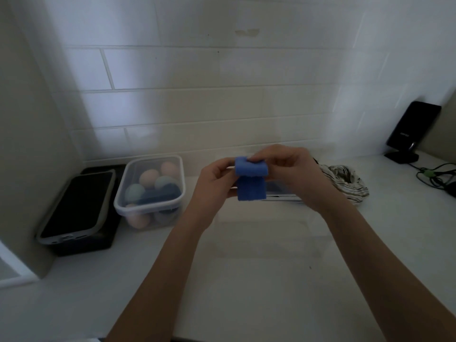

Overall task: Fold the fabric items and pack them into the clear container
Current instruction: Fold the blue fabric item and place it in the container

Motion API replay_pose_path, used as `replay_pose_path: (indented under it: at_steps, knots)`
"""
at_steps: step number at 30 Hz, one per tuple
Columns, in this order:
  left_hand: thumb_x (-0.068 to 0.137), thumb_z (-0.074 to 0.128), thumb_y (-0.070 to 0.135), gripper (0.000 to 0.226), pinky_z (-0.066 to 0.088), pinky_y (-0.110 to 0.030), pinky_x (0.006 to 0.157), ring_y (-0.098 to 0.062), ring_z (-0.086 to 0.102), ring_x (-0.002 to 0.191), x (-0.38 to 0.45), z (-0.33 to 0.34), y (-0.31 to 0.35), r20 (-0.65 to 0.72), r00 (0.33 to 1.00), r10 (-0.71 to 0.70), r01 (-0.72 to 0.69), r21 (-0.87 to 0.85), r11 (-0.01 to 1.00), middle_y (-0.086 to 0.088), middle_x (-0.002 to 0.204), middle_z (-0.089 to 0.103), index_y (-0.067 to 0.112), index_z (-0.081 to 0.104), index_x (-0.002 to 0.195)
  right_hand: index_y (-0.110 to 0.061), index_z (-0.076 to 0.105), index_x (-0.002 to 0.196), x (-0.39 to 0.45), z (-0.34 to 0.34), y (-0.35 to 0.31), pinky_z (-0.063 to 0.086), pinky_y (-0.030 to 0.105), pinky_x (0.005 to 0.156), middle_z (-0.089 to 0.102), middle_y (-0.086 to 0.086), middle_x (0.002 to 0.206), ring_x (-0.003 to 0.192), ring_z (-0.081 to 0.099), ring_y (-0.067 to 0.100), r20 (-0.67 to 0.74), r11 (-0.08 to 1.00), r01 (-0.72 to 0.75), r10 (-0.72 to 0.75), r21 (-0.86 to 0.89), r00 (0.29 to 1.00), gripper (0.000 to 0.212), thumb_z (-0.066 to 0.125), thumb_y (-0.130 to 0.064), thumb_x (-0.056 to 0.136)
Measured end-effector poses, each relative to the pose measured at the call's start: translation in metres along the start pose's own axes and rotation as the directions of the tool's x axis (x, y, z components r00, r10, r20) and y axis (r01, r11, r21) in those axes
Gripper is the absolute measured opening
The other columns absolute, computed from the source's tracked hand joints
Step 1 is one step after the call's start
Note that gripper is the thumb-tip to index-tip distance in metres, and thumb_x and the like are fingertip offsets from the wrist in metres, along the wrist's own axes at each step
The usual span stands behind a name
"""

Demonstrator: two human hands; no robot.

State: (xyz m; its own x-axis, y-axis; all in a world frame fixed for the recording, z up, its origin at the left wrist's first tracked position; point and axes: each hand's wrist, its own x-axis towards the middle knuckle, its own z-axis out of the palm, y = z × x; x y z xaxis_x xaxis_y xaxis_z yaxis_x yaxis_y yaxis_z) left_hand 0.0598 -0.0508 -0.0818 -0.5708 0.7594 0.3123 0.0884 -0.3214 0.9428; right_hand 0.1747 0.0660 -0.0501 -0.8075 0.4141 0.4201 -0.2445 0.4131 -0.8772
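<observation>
Two bare hands hold a small blue cloth (251,180) above a white countertop (259,267), between them at chest height. The left hand (214,180) pinches its left edge; the right hand (293,174) grips the right side, thumb pressing the top fold (rolled over towards the viewer). To the left, well apart, stands a clear plastic container (150,188) holding rolled pastel fabrics. A striped fabric (345,181) lies just right of the hands.
</observation>
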Motion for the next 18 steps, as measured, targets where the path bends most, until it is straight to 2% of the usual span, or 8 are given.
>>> replay_pose_path:
  at_steps: [2, 4, 6, 9, 12, 14, 16, 18]
  knots:
    - [0.093, 0.049, 0.006, 0.025, 0.054, -0.02, 0.059, -0.005, 0.07, 0.072, 0.0014, -0.0012, -0.0001, -0.004, 1.0, -0.016, 0.016, -0.017, 1.0, 0.011, 0.074, 0.072, 0.024, 0.066, 0.091, -0.009, 0.074, 0.091, -0.0001, -0.0003, 0.0004, 0.051, 0.017, 0.073, 0.064, -0.001, 0.084, 0.08, 0.061, 0.009, 0.016, 0.998, 0.031, -0.03, -0.049, 0.999, 0.033, 0.056, 0.017, 0.081]
    - [0.093, 0.048, 0.004, 0.026, 0.055, -0.021, 0.058, -0.005, 0.069, 0.07, 0.0027, -0.0022, -0.0005, -0.001, 1.0, -0.031, 0.031, -0.019, 0.999, 0.013, 0.072, 0.072, 0.024, 0.066, 0.09, -0.011, 0.073, 0.091, 0.0008, -0.0001, 0.0007, 0.046, 0.014, 0.074, 0.057, 0.002, 0.084, 0.079, 0.055, 0.006, 0.04, 0.99, 0.043, -0.038, -0.132, 0.998, 0.036, 0.057, 0.019, 0.077]
    - [0.093, 0.047, 0.005, 0.025, 0.056, -0.022, 0.059, -0.005, 0.069, 0.072, 0.0033, -0.0027, -0.0003, 0.0, 0.999, -0.039, 0.039, -0.017, 0.999, 0.012, 0.074, 0.073, 0.022, 0.066, 0.094, -0.01, 0.07, 0.096, 0.0017, -0.0005, 0.0002, 0.044, 0.011, 0.075, 0.055, 0.0, 0.086, 0.078, 0.054, -0.003, 0.036, 0.984, 0.03, -0.024, -0.173, 0.999, 0.039, 0.059, 0.02, 0.074]
    - [0.096, 0.045, 0.014, 0.022, 0.056, -0.023, 0.061, -0.007, 0.069, 0.077, 0.0039, -0.0042, -0.0005, -0.005, 0.998, -0.06, 0.059, -0.039, 0.997, 0.009, 0.082, 0.074, 0.021, 0.066, 0.099, -0.011, 0.072, 0.089, 0.0016, -0.0018, 0.0016, 0.042, 0.011, 0.076, 0.054, 0.001, 0.087, 0.079, 0.053, -0.004, 0.038, 0.98, 0.031, -0.024, -0.198, 0.999, 0.036, 0.061, 0.019, 0.073]
    - [0.095, 0.046, 0.021, 0.021, 0.055, -0.022, 0.062, -0.009, 0.069, 0.082, 0.0036, -0.0051, 0.0021, 0.043, 0.996, -0.081, 0.085, -0.108, 0.991, 0.001, 0.091, 0.072, 0.018, 0.066, 0.101, -0.016, 0.072, 0.08, 0.0019, -0.0022, 0.004, 0.043, 0.012, 0.077, 0.053, 0.002, 0.089, 0.081, 0.052, 0.0, 0.038, 0.972, 0.039, -0.031, -0.231, 0.999, 0.038, 0.06, 0.019, 0.072]
    - [0.09, 0.054, 0.017, 0.016, 0.058, -0.024, 0.067, -0.009, 0.069, 0.084, 0.0031, -0.0044, 0.0029, 0.07, 0.995, -0.076, 0.084, -0.114, 0.99, 0.004, 0.088, 0.074, 0.02, 0.065, 0.102, -0.024, 0.071, 0.073, 0.0022, -0.001, 0.005, 0.044, 0.016, 0.077, 0.053, 0.002, 0.089, 0.083, 0.053, 0.002, 0.01, 0.964, 0.053, -0.053, -0.259, 0.999, 0.044, 0.058, 0.018, 0.074]
    - [0.082, 0.064, 0.005, 0.027, 0.058, -0.026, 0.074, -0.011, 0.07, 0.085, 0.0026, -0.004, 0.002, 0.067, 0.997, -0.041, 0.045, -0.072, 0.996, 0.006, 0.084, 0.075, 0.022, 0.063, 0.103, -0.028, 0.069, 0.067, 0.0015, 0.0006, 0.0047, 0.049, 0.026, 0.08, 0.054, 0.001, 0.091, 0.087, 0.054, 0.007, -0.01, 0.957, 0.049, -0.054, -0.286, 0.999, 0.045, 0.055, 0.014, 0.075]
    - [0.076, 0.068, -0.003, 0.039, 0.058, -0.026, 0.074, -0.013, 0.071, 0.084, 0.0022, -0.0052, 0.0002, 0.048, 0.999, -0.002, 0.003, -0.022, 1.0, 0.005, 0.083, 0.076, 0.022, 0.061, 0.106, -0.028, 0.067, 0.063, 0.0005, 0.0026, 0.0021, 0.051, 0.037, 0.085, 0.057, -0.001, 0.091, 0.09, 0.057, 0.01, -0.036, 0.954, 0.028, -0.04, -0.297, 0.999, 0.036, 0.053, 0.004, 0.072]
